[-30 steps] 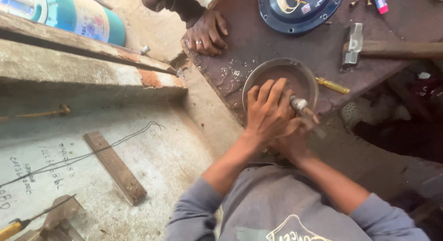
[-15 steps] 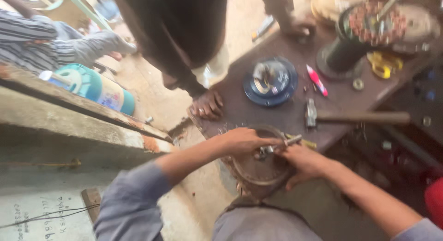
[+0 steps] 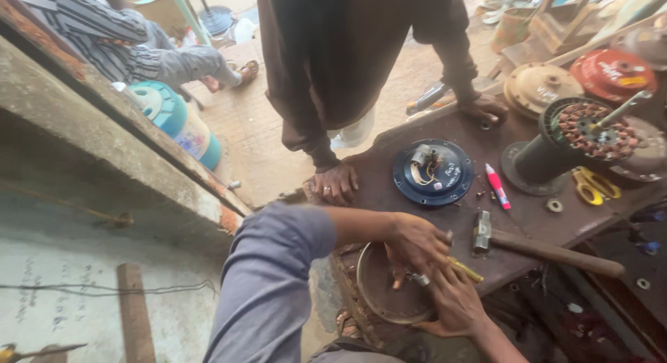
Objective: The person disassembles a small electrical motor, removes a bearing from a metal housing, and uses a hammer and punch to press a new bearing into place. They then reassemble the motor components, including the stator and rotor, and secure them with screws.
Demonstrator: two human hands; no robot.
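A person in a grey long-sleeved shirt works at the near edge of a dark, worn surface [image 3: 535, 220], both hands on a round metal fan-motor cover [image 3: 381, 293] that hangs partly over the edge. The left hand [image 3: 417, 241] is curled over the cover's centre, fingers pressed together around a small metal fitting, with a yellow-handled screwdriver [image 3: 464, 269] poking out just beside the knuckles. The right hand [image 3: 455, 304] cups the cover's rim from below and the right, fingers closed against it.

Just right of the hands lies a hammer [image 3: 538, 248] with a wooden handle, its steel head nearest the left hand. Farther back on the surface sits a round blue motor plate [image 3: 445, 175] with loose wiring at its middle, a red-and-white marker [image 3: 497, 186] beside it. A black stator with copper windings [image 3: 577, 141] stands to the right, yellow-handled scissors [image 3: 590, 184] near its base. Red and tan fan housings rest beyond.

Across the surface, a second person in dark clothing leans on it, one hand [image 3: 335, 182] flat at the corner and the other [image 3: 486, 107] at the far edge. A teal cylinder [image 3: 177, 123] lies beside the concrete ledge at left.
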